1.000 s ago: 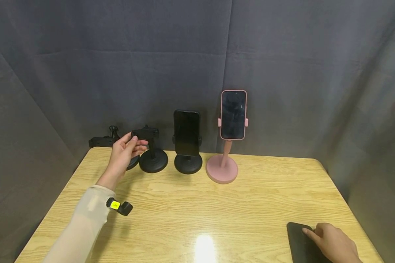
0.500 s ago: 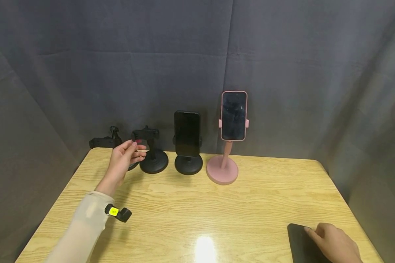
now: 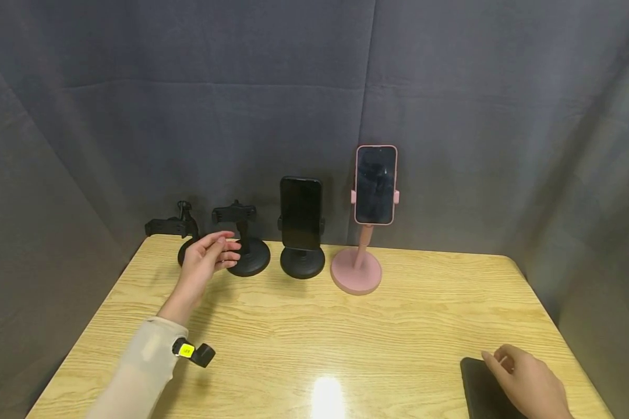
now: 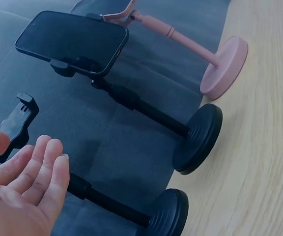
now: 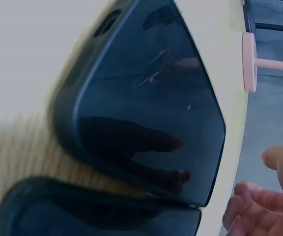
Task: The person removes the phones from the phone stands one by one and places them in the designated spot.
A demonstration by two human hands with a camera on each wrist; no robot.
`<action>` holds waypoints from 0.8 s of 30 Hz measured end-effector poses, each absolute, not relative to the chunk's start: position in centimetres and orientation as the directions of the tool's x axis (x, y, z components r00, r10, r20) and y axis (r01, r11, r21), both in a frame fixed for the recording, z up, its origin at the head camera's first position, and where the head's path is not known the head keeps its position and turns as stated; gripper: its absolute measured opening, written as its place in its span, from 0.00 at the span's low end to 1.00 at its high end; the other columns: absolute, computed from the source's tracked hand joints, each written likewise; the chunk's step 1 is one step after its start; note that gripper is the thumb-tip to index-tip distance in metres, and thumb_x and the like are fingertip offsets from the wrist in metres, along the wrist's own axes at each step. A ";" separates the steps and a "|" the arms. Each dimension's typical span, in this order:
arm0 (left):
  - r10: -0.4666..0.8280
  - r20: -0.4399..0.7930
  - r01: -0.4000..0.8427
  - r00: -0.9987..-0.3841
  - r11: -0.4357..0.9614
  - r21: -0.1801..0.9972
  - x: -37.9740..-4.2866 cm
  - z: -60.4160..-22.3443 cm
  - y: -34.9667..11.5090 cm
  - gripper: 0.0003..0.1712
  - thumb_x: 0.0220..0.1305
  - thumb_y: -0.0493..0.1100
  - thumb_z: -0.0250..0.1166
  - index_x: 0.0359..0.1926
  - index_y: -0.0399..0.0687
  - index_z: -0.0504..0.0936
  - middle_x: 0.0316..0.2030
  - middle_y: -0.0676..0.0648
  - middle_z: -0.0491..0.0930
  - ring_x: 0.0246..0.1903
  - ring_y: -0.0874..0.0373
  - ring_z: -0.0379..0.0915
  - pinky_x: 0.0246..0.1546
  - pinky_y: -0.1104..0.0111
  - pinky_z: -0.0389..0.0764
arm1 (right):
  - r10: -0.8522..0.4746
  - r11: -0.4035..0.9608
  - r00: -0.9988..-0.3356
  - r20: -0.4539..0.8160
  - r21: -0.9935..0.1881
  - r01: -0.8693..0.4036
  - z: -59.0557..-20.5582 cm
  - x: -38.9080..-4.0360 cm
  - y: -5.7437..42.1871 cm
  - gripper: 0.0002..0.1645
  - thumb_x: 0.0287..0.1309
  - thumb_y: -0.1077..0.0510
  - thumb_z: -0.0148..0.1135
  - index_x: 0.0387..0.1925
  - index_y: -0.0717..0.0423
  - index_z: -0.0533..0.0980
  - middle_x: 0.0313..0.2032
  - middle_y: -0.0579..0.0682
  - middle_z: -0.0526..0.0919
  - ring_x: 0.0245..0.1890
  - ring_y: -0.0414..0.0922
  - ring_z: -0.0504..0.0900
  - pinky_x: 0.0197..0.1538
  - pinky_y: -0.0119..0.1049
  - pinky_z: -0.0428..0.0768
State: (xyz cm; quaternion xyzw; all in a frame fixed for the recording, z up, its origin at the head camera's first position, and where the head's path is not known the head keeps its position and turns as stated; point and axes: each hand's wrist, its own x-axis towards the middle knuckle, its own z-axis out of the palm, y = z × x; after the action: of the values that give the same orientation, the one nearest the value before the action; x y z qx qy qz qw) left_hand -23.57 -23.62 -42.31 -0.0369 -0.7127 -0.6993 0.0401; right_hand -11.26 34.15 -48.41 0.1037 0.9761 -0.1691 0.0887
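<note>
My left hand [image 3: 203, 263] hovers empty over the back left of the table, fingers loosely bent and thumb apart. It overlaps the post and base of a black phone stand [image 3: 235, 214] whose clamp holds nothing. A second black stand [image 3: 168, 227], also without a phone, is to its left. At the lower right, my right hand [image 3: 533, 381] is over a black phone [image 3: 482, 387] lying flat, with thumb and fingers loosely curled around nothing. Two dark phones show side by side in the right wrist view, one larger in view [image 5: 146, 98] and one below [image 5: 97, 216].
A third black stand [image 3: 302, 266] carries a black phone [image 3: 301, 213] upright. Right of it, a pink stand [image 3: 356, 273] holds a pink-cased phone [image 3: 375, 186]. A grey curtain [image 3: 451, 116] hangs behind the wooden table [image 3: 272, 349].
My left hand has let go of the clamp of the second black stand and come down and away from it. My right thumb has lifted slightly off the phone.
</note>
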 end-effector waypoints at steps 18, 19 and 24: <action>0.005 0.118 0.118 -0.993 0.005 0.993 -21.8 -43.4 -21.2 0.18 0.81 0.44 0.50 0.54 0.31 0.74 0.38 0.60 0.85 0.35 0.67 0.84 0.42 0.75 0.86 | 0.105 0.887 -0.985 -0.138 -0.434 0.156 -47.3 -11.2 29.8 0.27 0.71 0.37 0.57 0.48 0.56 0.81 0.41 0.59 0.89 0.36 0.53 0.88 0.29 0.43 0.83; 0.006 0.118 0.118 -0.993 0.005 0.993 -21.7 -43.4 -21.0 0.18 0.81 0.44 0.50 0.53 0.31 0.75 0.38 0.60 0.85 0.34 0.67 0.84 0.42 0.75 0.86 | 0.103 0.885 -0.986 -0.129 -0.440 0.150 -47.3 -11.2 29.5 0.27 0.70 0.38 0.58 0.48 0.57 0.81 0.41 0.59 0.89 0.35 0.52 0.88 0.28 0.41 0.83; 0.011 0.112 0.113 -0.994 0.017 0.993 -21.4 -43.6 -20.2 0.16 0.80 0.42 0.51 0.53 0.30 0.75 0.36 0.58 0.85 0.31 0.67 0.83 0.38 0.75 0.85 | 0.078 0.881 -0.992 -0.103 -0.459 0.117 -47.1 -11.4 28.0 0.23 0.70 0.41 0.60 0.47 0.57 0.81 0.40 0.57 0.89 0.30 0.44 0.86 0.24 0.34 0.78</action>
State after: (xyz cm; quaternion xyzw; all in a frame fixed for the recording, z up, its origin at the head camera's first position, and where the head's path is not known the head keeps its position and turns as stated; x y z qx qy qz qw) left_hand -21.38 -20.23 -43.64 -0.0434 -0.7122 -0.6997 0.0363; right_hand -11.35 28.00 -47.08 0.0502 0.9689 -0.2390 0.0406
